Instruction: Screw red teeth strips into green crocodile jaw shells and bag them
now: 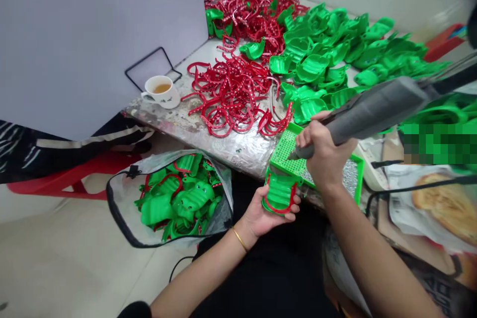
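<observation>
**Slip risk near bare skin**

The right hand clenches a grey handheld tool, its tip over a green perforated tray on the counter. The left hand cradles a green-and-red plastic moulding in curled fingers just beside it; a slipping tip could catch them.

**Bench contents, read from the right hand's fingers**

Foil-covered bench. Heaped red perforated plastic trays lie beyond and left of the fingers; heaped green plastic trays lie directly beyond. White mug of tea stands well left, beside a black wire stand.
</observation>
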`<state>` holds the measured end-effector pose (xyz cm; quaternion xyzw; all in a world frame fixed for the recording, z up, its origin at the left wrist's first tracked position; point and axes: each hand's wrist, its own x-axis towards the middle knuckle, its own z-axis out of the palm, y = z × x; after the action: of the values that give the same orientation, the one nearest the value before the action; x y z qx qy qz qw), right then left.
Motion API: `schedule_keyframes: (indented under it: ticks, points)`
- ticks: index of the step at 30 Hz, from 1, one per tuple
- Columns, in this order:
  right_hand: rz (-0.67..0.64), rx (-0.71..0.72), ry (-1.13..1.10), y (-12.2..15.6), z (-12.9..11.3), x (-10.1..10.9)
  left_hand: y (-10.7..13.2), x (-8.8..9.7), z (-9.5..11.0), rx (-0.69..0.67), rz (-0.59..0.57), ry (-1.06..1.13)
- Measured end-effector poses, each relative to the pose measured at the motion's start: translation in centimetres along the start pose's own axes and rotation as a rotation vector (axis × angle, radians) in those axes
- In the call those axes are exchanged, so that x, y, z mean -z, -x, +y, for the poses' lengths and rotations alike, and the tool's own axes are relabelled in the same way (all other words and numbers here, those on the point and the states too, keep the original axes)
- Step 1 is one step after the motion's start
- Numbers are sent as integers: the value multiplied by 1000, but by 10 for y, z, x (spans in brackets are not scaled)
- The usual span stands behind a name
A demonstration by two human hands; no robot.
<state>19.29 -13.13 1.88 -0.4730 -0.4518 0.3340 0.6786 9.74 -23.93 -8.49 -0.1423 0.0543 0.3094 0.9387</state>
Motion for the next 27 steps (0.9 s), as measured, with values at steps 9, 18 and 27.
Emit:
schedule_keyframes:
  ticks: [9,18,27]
  points:
    - [-120,-118,-83,52,-4,-7,1,5,-1,-42,72,-35]
    - [-90,-141,-77,55,3,-8,2,9,-1,-55,89,-3]
    - [-57,-136,-106,59,4,-10,1,10,-1,-78,160,-32]
